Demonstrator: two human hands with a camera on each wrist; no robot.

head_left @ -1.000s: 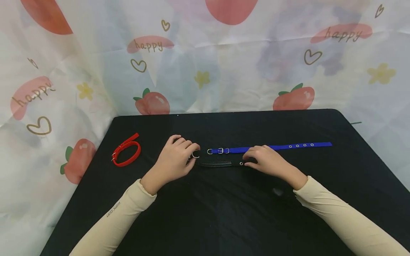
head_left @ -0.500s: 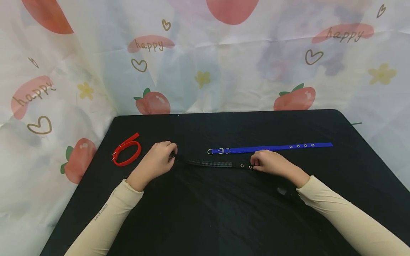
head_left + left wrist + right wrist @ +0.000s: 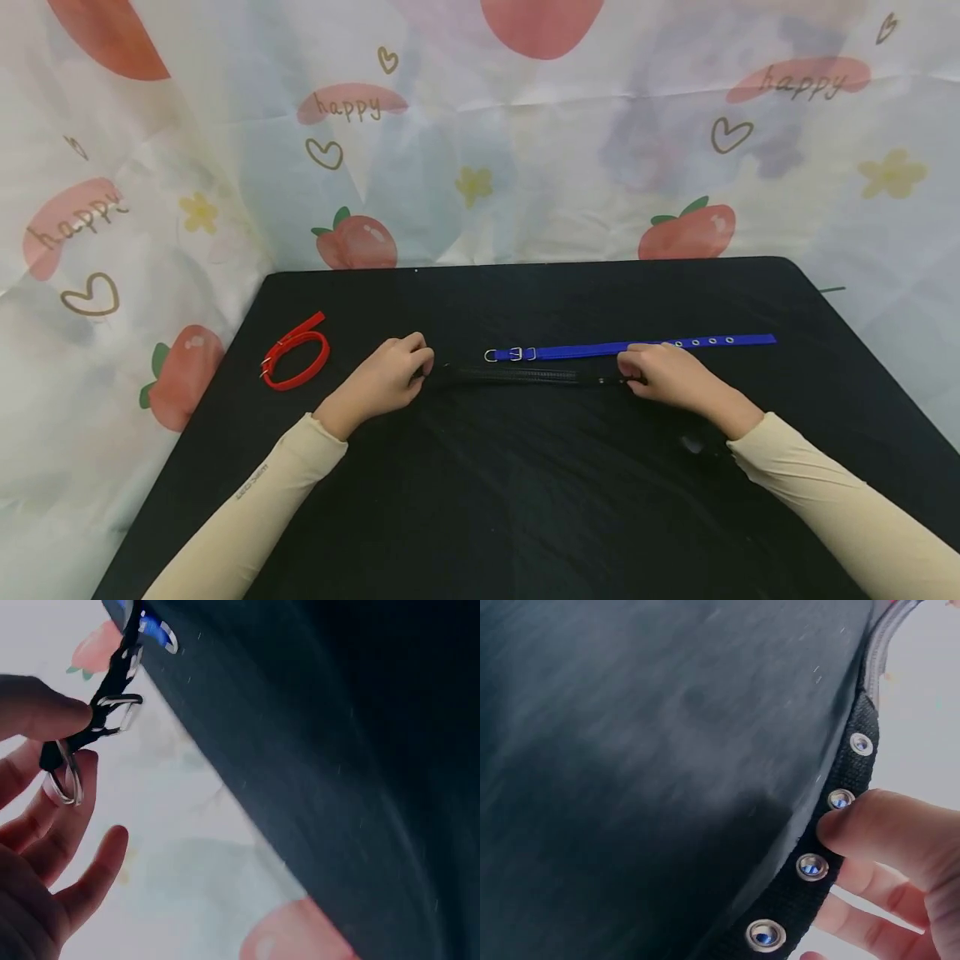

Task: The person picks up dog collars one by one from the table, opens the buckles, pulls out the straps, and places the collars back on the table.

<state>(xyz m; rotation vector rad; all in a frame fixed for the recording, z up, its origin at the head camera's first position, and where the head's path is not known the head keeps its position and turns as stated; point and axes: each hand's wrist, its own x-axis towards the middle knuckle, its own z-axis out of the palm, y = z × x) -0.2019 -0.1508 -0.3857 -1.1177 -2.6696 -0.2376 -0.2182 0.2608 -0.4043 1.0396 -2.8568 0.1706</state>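
A black collar (image 3: 525, 376) stretches nearly straight between my two hands in the head view. My left hand (image 3: 384, 375) pinches its buckle end between thumb and fingers. In the left wrist view, a metal buckle (image 3: 124, 712) and a D-ring (image 3: 69, 784) show beside those fingertips. At the other end, my right hand (image 3: 678, 381) pinches the strap among its metal eyelets (image 3: 765, 935), the thumb next to one of them. Just behind the black collar lies a blue collar (image 3: 577, 351), laid out flat and partly covered by the right hand.
A red collar (image 3: 288, 386) lies curled in a loop on the left of the black-covered table (image 3: 480, 500). Behind and to the left hangs a pale printed cloth (image 3: 525, 167). A small dark shiny spot (image 3: 692, 445) shows below the right wrist.
Left hand has moved left overall, with a slight return to the right lately. My right hand has shifted right along the black collar's eyelet end. Blue and red collars have stayed put.
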